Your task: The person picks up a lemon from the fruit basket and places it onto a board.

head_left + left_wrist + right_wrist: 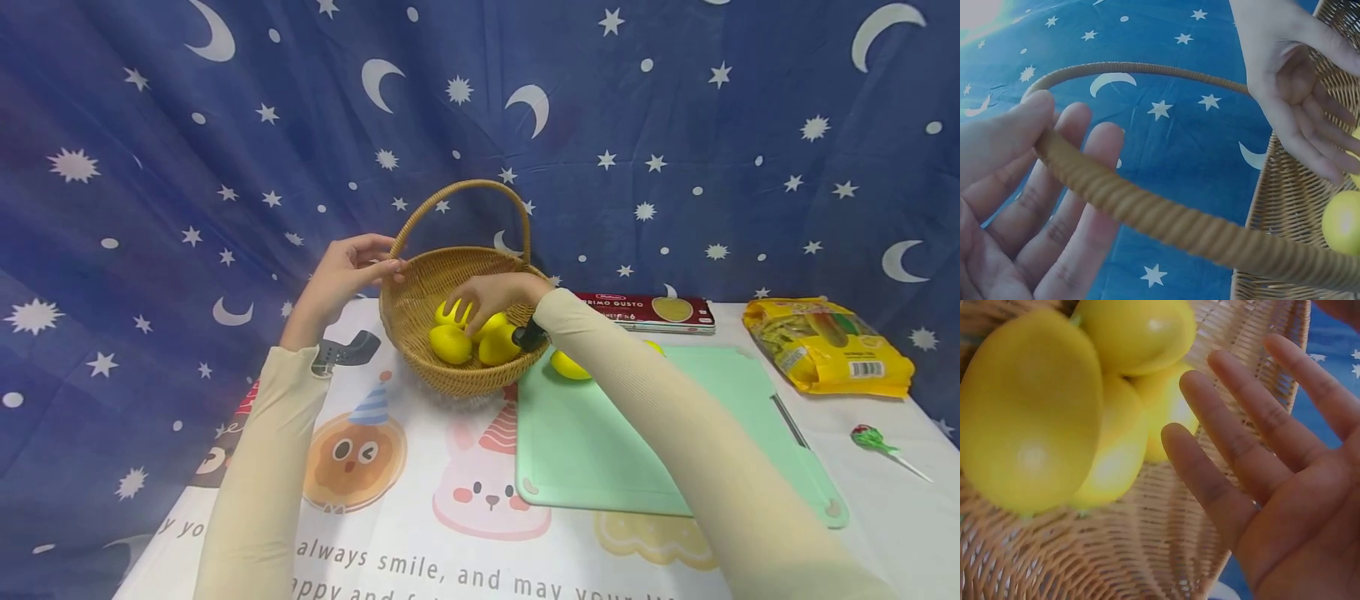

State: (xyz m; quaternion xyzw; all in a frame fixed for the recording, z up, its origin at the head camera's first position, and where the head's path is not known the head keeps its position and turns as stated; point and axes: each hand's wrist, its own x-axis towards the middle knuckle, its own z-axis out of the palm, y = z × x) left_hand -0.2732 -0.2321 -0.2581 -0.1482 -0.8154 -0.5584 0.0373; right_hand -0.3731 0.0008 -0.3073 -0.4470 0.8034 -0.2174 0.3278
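Note:
A wicker basket (450, 382) tilts toward me on the table with several yellow lemons (451, 343) inside. My left hand (337, 275) holds the left side of its arched handle (1166, 219), thumb on one side and fingers on the other. Over the lemons, inside the basket, is my right hand (495, 292). In the right wrist view its fingers (1235, 450) are spread and nearly straight, and nothing lies in the palm. Another lemon (568, 367) sits on the green cutting board (622, 475), and a bit of yellow shows behind the right sleeve.
At the back is a dark red packet (686, 315), partly behind the right arm. A yellow bag (840, 354) lies at the far right, with a lollipop (872, 437) in front of it. A blue star-patterned curtain (675, 125) hangs behind the table.

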